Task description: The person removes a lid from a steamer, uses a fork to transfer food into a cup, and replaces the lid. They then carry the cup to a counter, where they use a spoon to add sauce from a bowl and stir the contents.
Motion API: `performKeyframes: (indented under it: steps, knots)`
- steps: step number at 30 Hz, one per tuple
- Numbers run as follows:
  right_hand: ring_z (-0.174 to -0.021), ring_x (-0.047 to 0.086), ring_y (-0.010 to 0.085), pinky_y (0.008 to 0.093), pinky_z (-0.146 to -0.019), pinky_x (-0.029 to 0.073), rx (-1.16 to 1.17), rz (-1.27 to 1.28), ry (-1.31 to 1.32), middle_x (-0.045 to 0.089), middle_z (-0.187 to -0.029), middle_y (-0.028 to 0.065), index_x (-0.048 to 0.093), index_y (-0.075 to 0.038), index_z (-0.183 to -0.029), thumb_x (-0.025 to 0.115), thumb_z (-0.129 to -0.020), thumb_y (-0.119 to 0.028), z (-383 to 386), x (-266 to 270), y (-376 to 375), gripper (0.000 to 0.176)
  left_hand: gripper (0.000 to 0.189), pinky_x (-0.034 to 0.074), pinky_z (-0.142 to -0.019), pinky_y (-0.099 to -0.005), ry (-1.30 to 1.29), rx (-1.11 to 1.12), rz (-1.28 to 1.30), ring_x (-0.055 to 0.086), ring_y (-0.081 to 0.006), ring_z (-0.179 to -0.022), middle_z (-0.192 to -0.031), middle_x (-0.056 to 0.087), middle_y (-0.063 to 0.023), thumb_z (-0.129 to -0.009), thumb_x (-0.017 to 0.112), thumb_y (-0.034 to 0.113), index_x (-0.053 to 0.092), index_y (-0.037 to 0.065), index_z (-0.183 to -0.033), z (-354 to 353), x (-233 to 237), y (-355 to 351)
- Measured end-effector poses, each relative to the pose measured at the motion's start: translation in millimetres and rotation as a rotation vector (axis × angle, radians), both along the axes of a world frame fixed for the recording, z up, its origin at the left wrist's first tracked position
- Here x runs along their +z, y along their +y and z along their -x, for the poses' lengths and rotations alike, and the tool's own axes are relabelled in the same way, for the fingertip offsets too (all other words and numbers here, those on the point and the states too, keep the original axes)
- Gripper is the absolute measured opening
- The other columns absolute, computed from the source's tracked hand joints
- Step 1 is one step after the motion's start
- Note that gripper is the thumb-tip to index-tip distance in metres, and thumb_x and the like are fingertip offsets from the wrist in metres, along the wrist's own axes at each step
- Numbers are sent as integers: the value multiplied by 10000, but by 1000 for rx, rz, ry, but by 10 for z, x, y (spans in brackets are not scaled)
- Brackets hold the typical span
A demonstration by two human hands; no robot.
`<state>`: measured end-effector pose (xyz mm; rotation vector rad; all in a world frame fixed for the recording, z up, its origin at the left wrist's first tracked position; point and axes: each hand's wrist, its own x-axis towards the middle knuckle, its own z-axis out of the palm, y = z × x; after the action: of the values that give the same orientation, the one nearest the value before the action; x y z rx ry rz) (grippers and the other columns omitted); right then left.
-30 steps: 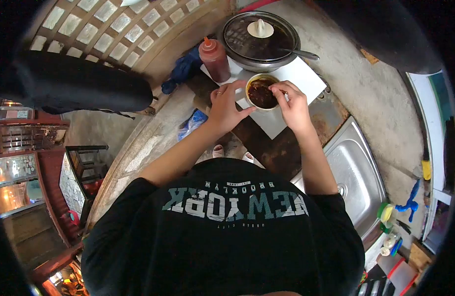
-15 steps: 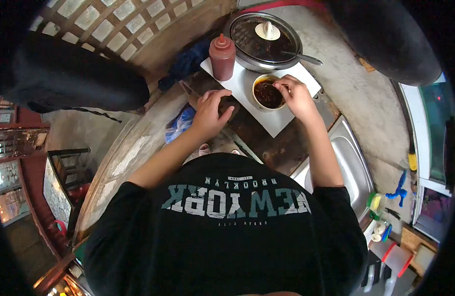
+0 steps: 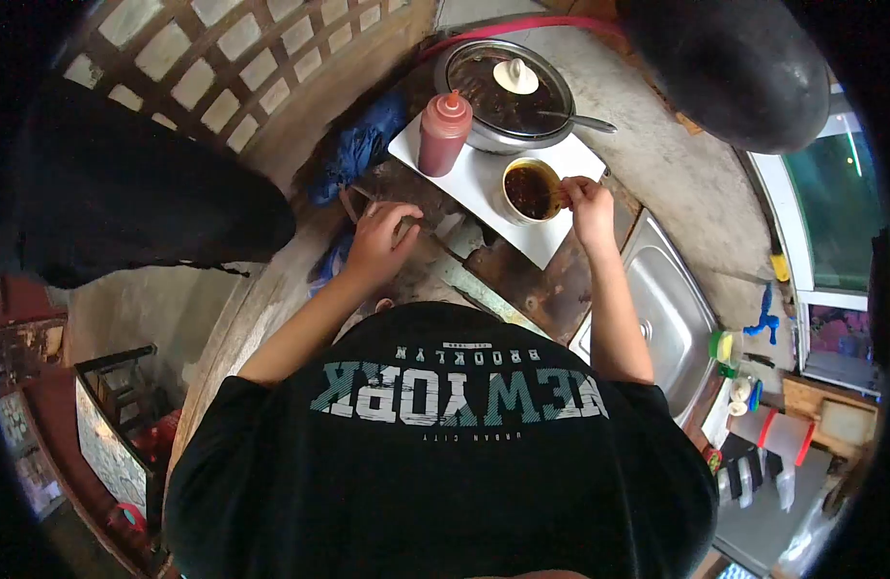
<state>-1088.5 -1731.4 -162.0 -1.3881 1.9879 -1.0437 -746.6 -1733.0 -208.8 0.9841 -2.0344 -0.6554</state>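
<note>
On the white board (image 3: 522, 234) stands a paper cup (image 3: 510, 214) holding dark brown sauce (image 3: 528, 191) with bits in it. At the cup's right rim my right hand (image 3: 592, 210) is closed in a pinch around a small orange-brown, sauce-coated piece (image 3: 561, 196); I cannot tell its kind. My left hand (image 3: 379, 241) holds nothing, its fingers loosely bent and apart, left of the board. Behind the cup sits a red squeeze bottle (image 3: 444, 135), upright. Beside the bottle is a metal pot (image 3: 503, 143) with a glass lid (image 3: 493, 96), a spoon handle (image 3: 594, 124) sticking out.
A steel sink (image 3: 665, 280) lies to the right, with a blue tap (image 3: 766, 317) beyond it. Blue plastic bags (image 3: 368, 140) lie left of the bottle. A large black rounded object (image 3: 730, 72) hangs at the upper right. Dark cloth (image 3: 155, 193) hangs at the left.
My right hand has drawn back rightward from over the sauce to the cup's rim, with the piece now showing. My left hand has moved left, away from the cup. The view has shifted slightly.
</note>
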Motion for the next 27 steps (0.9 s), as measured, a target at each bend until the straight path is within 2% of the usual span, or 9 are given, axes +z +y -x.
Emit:
performKeyframes:
  steps: [1,3,5,9,12,15,21,27]
  knots:
    - [-674,656,198,316,-667,500,-41,-27,66,675,-726,142,680,31,-913,562,-884,-189,-56,19,30,252,214,417,-885,-416,12,-6,-12,548,-315,-1005,-1029,622,-113,-802,632,122,597,73,-1008,-41,-12,-5]
    - [-641,615,150,284,-628,484,-54,-26,98,669,-723,107,676,35,-919,573,-902,-193,-97,85,59,251,183,422,-881,-412,34,-18,-37,555,-312,-996,-1010,626,-112,-806,626,119,601,67,-981,-112,-34,-7]
    - [-640,601,127,269,-630,480,-26,-13,117,667,-727,90,677,22,-933,590,-911,-230,-127,154,79,267,169,400,-921,-417,23,-50,-82,567,-299,-1006,-1027,632,-104,-827,620,115,603,75,-990,-191,-34,-11]
    - [-705,659,230,330,-676,504,29,48,146,673,-801,168,666,13,-931,607,-894,-193,-239,254,110,217,146,388,-949,-419,31,-98,-100,569,-292,-1020,-1037,633,-96,-839,617,118,607,79,-978,-311,-101,-40]
    - [-742,651,299,363,-696,504,121,74,295,653,-835,190,647,16,-932,590,-905,-217,-319,373,109,242,135,390,-953,-410,34,-104,-74,567,-298,-1022,-1035,634,-94,-841,611,114,611,76,-971,-383,-140,-31]
    - [-779,622,355,396,-709,493,281,57,551,632,-842,200,634,12,-924,569,-912,-229,-486,695,62,250,128,377,-969,-420,28,-118,-63,567,-301,-1030,-1045,635,-95,-842,605,106,615,76,-966,-459,-151,-21]
    - [-768,596,386,422,-693,474,537,-19,640,616,-811,214,624,1,-902,559,-905,-260,-656,985,-158,268,116,388,-954,-418,29,-127,-68,562,-297,-1034,-1048,633,-99,-836,604,95,619,70,-948,-590,-197,-22]
    - [-782,591,403,456,-679,459,639,-91,739,615,-807,222,611,0,-876,549,-904,-331,-672,910,-440,338,128,403,-931,-400,51,-126,-100,557,-301,-1035,-1057,631,-99,-831,606,86,618,67,-957,-665,-194,-2]
